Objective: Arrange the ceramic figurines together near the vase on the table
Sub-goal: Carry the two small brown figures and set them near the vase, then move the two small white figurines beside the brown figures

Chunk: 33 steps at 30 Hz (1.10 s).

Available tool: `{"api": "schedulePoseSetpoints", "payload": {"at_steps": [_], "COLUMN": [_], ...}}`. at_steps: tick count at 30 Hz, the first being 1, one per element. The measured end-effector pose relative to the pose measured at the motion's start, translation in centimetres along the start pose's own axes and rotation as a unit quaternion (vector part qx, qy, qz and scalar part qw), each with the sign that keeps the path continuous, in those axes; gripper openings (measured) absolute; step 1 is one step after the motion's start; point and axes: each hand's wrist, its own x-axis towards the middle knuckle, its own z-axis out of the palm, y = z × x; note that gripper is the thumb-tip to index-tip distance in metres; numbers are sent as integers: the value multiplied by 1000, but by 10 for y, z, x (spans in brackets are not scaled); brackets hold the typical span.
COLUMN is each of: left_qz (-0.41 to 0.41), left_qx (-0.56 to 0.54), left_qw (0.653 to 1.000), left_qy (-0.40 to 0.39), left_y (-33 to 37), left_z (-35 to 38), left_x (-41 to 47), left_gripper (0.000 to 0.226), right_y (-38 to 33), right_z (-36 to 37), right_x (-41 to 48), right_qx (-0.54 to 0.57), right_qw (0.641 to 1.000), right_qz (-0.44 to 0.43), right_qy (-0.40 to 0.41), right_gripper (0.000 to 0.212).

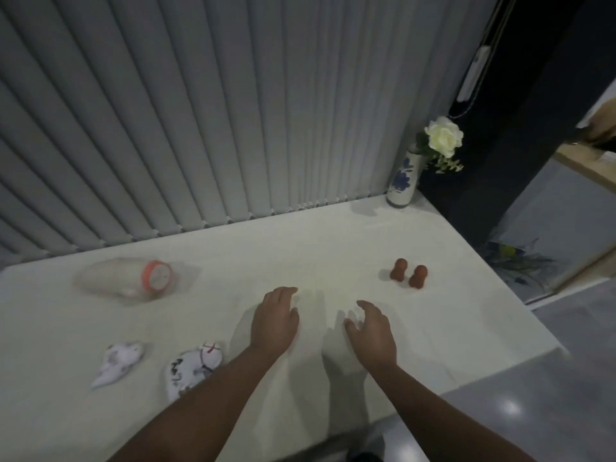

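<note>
A white vase [402,178] with blue flowers painted on it holds a white rose [444,136] at the table's far right corner. Two small brown figurines [408,276] stand side by side on the right of the white table [333,245]. Two white figurines with dark markings lie at the near left, one [117,363] further left and one [193,366] partly behind my left forearm. My left hand [275,320] and my right hand [371,330] hover over the table's middle, fingers apart and holding nothing.
A clear plastic bottle [133,278] with an orange cap lies on its side at the far left. Vertical blinds [216,111] run along the table's back edge. The table's right edge drops to a tiled floor [533,411].
</note>
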Motion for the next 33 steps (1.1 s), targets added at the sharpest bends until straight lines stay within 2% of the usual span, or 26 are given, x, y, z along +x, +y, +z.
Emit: {"api": "schedulePoseSetpoints", "payload": {"at_steps": [8, 15, 20, 25, 29, 33], "left_qz": [-58, -121, -165, -235, -265, -288], "left_qx": [39, 37, 52, 67, 63, 30], "left_qw": [994, 982, 974, 960, 958, 955], "left_qy": [86, 139, 150, 134, 92, 70], "left_y": [-78, -128, -161, -191, -208, -210], "left_z": [-60, -90, -102, -111, -114, -114], "left_x": [-44, -77, -93, -104, -109, -110], "left_gripper": [39, 36, 38, 45, 51, 52], "right_y": [-72, -117, -132, -142, -143, -150], "right_z": [65, 111, 136, 151, 164, 166], "right_x": [-32, -58, -73, -84, -88, -91], "right_qx": [-24, -48, -60, -39, -2, 89], "right_qw": [988, 973, 970, 973, 969, 951], "right_qz": [-134, -164, -113, -13, 43, 88], "right_qy": [-73, -153, -208, -228, -245, -281], "right_gripper": [29, 36, 57, 82, 75, 60]}}
